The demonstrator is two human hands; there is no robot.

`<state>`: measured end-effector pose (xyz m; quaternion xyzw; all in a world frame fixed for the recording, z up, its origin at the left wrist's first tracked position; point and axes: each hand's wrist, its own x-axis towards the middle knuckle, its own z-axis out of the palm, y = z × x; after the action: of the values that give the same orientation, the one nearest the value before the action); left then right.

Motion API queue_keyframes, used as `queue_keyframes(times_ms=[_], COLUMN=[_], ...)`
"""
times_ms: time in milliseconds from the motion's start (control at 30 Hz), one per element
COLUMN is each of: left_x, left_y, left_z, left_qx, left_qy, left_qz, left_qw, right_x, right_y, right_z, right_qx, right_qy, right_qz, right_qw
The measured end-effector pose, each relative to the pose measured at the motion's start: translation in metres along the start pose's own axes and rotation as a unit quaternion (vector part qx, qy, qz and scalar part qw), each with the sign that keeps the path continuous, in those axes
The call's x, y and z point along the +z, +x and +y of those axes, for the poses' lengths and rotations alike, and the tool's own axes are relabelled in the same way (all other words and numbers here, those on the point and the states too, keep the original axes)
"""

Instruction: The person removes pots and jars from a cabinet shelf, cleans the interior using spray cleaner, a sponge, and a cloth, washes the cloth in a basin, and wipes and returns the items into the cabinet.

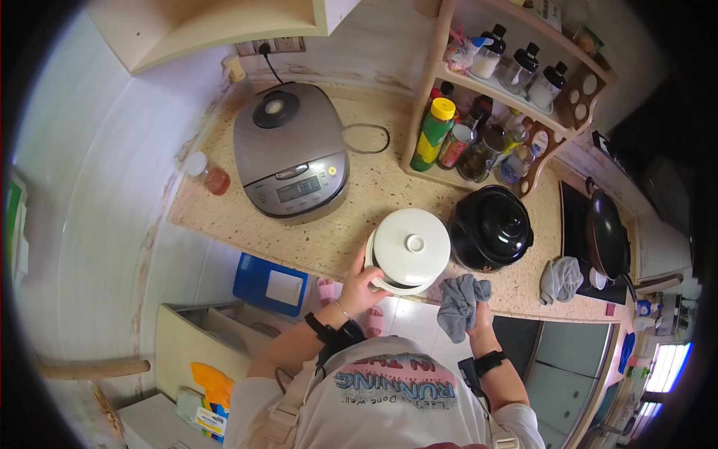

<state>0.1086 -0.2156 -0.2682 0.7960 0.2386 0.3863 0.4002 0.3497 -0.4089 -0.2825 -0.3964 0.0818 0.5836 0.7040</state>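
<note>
Largest first, your speckled beige stone countertop (321, 243) spans the workspace, with the tiered wooden spice shelf (416, 150) at its back. The bulky grey-brown rice cooker (258, 157) sits toward your left, its lid shut. The glossy black round lidded pot (490, 228) stands right of centre on the countertop. Just beside it, at the front edge, is the white round lidded pot (411, 258), upright; whether its base is fully supported is hidden from you.

Its smooth white domed lid (400, 228) is on, though a dark gap shows along the side nearest you, so it may be slightly off-centre. The crumpled grey cloth (460, 307) hangs bunched in front of the countertop edge, clear of the white pot.

Your left hand (361, 288) is curled around the near left side of that pot, thumb on the rim by its handle, fingers along the wall. Your right hand (481, 320) is closed on the cloth, pinching its gathered folds; the exact finger placement is partly covered.

The step in hand looks like steadying the pot while keeping the cloth ready. From here, any wiping would call for a firm left hold and a flatter cloth; any lifting, for support on the far side and care that the lid doesn't slide.
</note>
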Motion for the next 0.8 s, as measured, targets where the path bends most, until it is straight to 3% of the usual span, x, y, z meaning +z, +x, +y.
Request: queue_keyframes(times_ms=[267,600,633,667,767,800], left_x=[0.006,0.029,0.030,0.030,0.029,0.026], left_y=[0.000,0.004,0.007,0.010,0.014,0.013], left_z=[-0.008,-0.020,-0.019,-0.018,-0.016,-0.016], left_qx=[0.016,0.034,0.007,-0.022,-0.068,-0.053], left_qy=[0.016,0.030,0.026,0.022,0.034,0.031], left_qz=[-0.015,-0.029,-0.054,-0.076,-0.113,-0.112], left_qw=[1.000,0.999,0.998,0.997,0.991,0.992], right_x=[-0.003,-0.001,-0.002,-0.001,0.010,0.014], right_y=[-0.014,-0.017,-0.016,-0.018,-0.024,-0.030], right_z=[0.002,0.002,0.002,0.002,-0.010,-0.015], right_qx=[0.009,0.002,-0.002,-0.018,-0.060,-0.071], right_qy=[0.019,-0.028,-0.044,-0.049,-0.055,-0.066], right_qz=[0.023,-0.057,-0.073,0.002,0.040,-0.011], right_qw=[1.000,0.998,0.996,0.999,0.996,0.995])
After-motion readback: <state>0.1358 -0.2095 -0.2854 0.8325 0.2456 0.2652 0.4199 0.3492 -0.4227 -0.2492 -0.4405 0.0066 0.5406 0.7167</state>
